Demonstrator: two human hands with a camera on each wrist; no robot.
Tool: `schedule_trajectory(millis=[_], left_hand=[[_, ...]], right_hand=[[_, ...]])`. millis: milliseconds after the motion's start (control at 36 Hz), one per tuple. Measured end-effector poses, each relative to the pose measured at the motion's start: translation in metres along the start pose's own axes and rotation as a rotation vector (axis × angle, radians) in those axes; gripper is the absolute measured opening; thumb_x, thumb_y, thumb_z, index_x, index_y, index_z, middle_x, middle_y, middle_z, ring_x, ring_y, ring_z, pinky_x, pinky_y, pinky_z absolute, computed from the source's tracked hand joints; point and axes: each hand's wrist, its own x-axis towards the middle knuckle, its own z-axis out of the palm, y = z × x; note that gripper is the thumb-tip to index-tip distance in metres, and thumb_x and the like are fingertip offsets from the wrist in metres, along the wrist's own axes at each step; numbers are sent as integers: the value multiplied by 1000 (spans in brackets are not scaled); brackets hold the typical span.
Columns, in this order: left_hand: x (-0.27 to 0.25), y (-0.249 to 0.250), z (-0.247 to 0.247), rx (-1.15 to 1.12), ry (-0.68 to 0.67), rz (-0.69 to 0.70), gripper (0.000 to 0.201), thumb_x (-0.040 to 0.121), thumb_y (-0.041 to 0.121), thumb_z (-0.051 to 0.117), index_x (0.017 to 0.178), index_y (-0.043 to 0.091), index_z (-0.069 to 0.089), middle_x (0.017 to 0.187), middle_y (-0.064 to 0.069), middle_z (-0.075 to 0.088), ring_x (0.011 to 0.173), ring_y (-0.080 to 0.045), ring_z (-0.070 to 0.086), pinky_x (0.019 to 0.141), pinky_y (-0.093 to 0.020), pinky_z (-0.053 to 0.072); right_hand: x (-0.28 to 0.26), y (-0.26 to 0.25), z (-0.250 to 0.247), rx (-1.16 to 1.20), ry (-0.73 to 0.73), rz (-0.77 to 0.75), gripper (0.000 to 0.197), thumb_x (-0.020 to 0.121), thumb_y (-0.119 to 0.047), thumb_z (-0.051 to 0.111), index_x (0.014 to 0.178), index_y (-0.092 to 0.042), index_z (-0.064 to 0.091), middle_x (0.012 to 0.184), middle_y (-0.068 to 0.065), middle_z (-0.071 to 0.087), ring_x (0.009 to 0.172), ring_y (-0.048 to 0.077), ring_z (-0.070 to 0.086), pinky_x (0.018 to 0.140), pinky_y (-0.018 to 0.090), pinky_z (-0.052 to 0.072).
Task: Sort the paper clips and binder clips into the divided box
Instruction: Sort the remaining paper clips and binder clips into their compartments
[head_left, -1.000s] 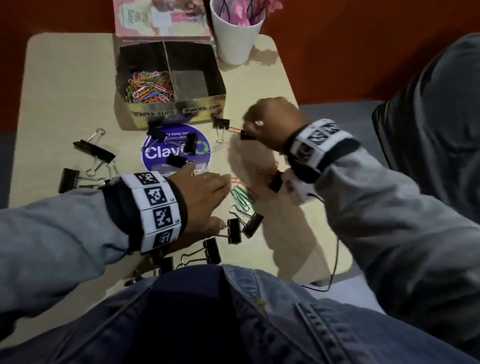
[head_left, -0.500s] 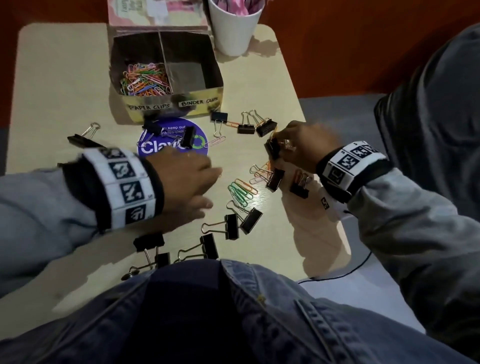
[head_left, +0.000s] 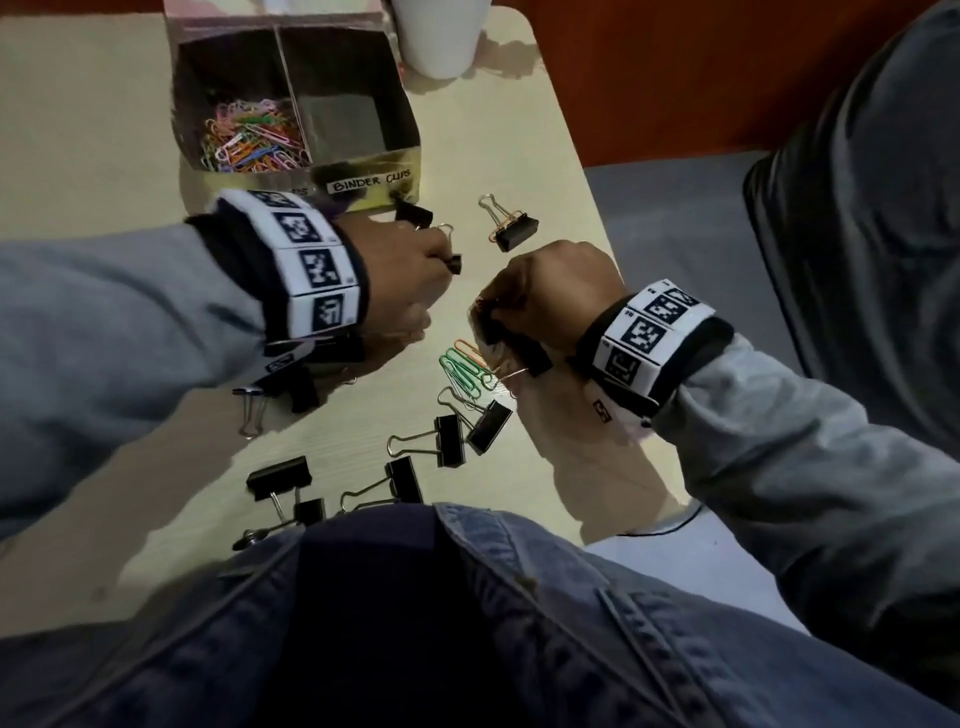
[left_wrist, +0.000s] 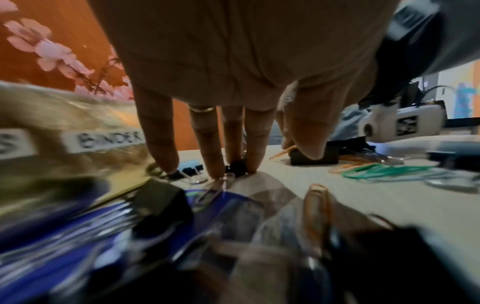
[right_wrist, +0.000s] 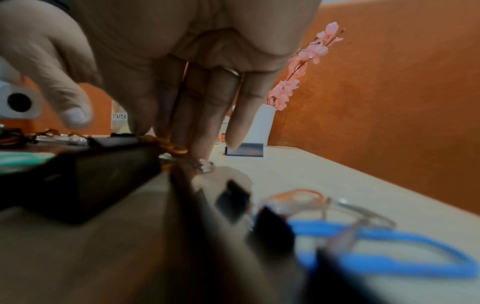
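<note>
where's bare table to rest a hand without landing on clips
Bare table lies left of the divided box. A smaller bare patch lies at the right edge, near the lone binder clip. It is crowded between the left hand and the right hand, and toward the lap.

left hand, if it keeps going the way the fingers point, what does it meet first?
The left hand points toward the far right of the table. Its fingertips are already down among small binder clips. Past those, probably the lone binder clip right of the divided box; depth is unclear.
</note>
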Motion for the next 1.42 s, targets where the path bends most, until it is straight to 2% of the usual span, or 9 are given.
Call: schedule_trajectory(millis=[111, 222, 417, 639, 805, 972, 1167, 1333, 1417], left_hand=[[-16, -12, 10, -76, 9, 0, 47, 90, 40, 53, 133, 24, 44, 137, 2, 41, 118, -23, 49, 90, -31, 40], [-15, -13, 10, -170, 49, -100, 54, 89, 34, 58, 137, 24, 37, 135, 1, 43, 116, -24, 51, 90, -34, 43], [-2, -8, 8, -113, 38, -117, 17, 88, 23, 55, 105, 22, 55, 106, -5, 50, 90, -28, 56, 65, -32, 39], [5, -7, 2, -179, 44, -110, 14, 84, 25, 61, 96, 28, 56, 93, 4, 53, 86, -18, 50, 64, -27, 34], [20, -5, -14, -279, 160, -93, 19, 80, 33, 67, 95, 27, 55, 84, 4, 60, 85, -21, 54, 68, -29, 36], [28, -10, -9, -234, 112, -58, 19, 79, 33, 68, 89, 28, 53, 70, 12, 50, 81, -18, 52, 75, -33, 45], [43, -2, -14, -166, 100, -43, 11, 83, 23, 61, 91, 28, 56, 86, 5, 57, 83, -19, 50, 56, -25, 28], [59, 1, -21, -165, 87, -129, 18, 85, 8, 58, 99, 19, 60, 95, -2, 56, 87, -25, 50, 67, -30, 32], [59, 2, -15, -114, 220, -204, 18, 89, 4, 51, 105, 10, 58, 107, -15, 56, 92, -35, 56, 65, -33, 31]], right_hand=[[13, 11, -12, 117, 130, 84, 31, 82, -46, 62, 110, -34, 67, 105, -8, 70, 99, 19, 64, 83, 32, 50], [37, 16, -15, -16, 163, 153, 46, 80, -51, 59, 116, -22, 60, 114, 5, 61, 102, 32, 59, 77, 36, 45], [52, 8, -15, -182, 60, 115, 25, 87, -33, 57, 106, -18, 64, 101, 13, 66, 91, 36, 61, 67, 32, 39], [55, -3, -20, -126, 118, 96, 43, 78, -56, 52, 89, -14, 58, 88, 8, 63, 76, 30, 54, 64, 32, 37], [65, -10, -19, -186, 48, 98, 31, 87, -36, 53, 96, -9, 63, 97, 16, 66, 84, 34, 59, 66, 33, 38], [61, 1, -21, -226, -4, 81, 27, 85, -37, 58, 94, -12, 63, 84, 12, 60, 70, 30, 48, 63, 33, 38], [49, 16, -29, -189, -28, 82, 37, 76, -51, 65, 97, -21, 62, 94, 10, 65, 85, 34, 60, 70, 36, 46], [43, 30, -29, -79, -19, 96, 27, 75, -39, 69, 98, -28, 61, 105, 1, 64, 96, 29, 59, 78, 37, 48], [42, 39, -32, 13, 27, 147, 28, 75, -38, 71, 98, -27, 61, 107, -1, 64, 99, 27, 59, 81, 38, 49]])
